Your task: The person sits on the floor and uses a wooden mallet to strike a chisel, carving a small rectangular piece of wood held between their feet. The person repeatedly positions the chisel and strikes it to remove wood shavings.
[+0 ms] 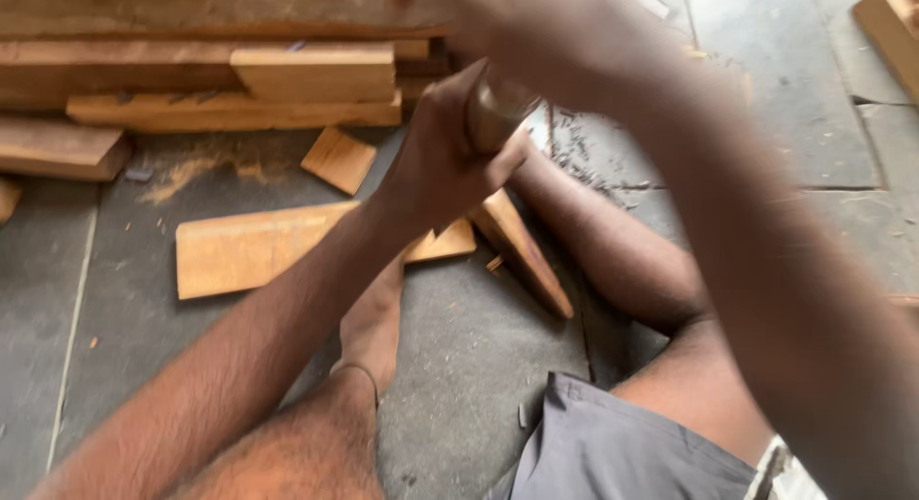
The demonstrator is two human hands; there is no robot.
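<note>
Wood is what both hands are busy with: a small wooden piece (pixel 493 112), rounded and brown with a pale shiny patch, sits clamped in the left hand (pixel 445 151), whose fingers wrap tightly around its lower part, held up in the air above the person's legs near the top middle of the view. The right hand (pixel 498 12) comes in from above, blurred and partly cut off by the upper edge (so I cannot tell whether it is closed or spread), and it hovers just over the top of that piece. Below the left hand a wedge-shaped offcut (pixel 522 246) lies slanted on the floor, its narrow end pointing toward the lower right, just beside a flat light-coloured plank (pixel 258 246) that runs behind the left forearm. A small square block (pixel 338 159) rests a little farther back, near a scatter of sawdust (pixel 187 175). Beyond that, a stack of longer boards (pixel 230 74) is piled along the top left. The person sits on a grey stone floor (pixel 469 356) with bare legs bent, wearing grey shorts (pixel 622 447) at the bottom edge.
</note>
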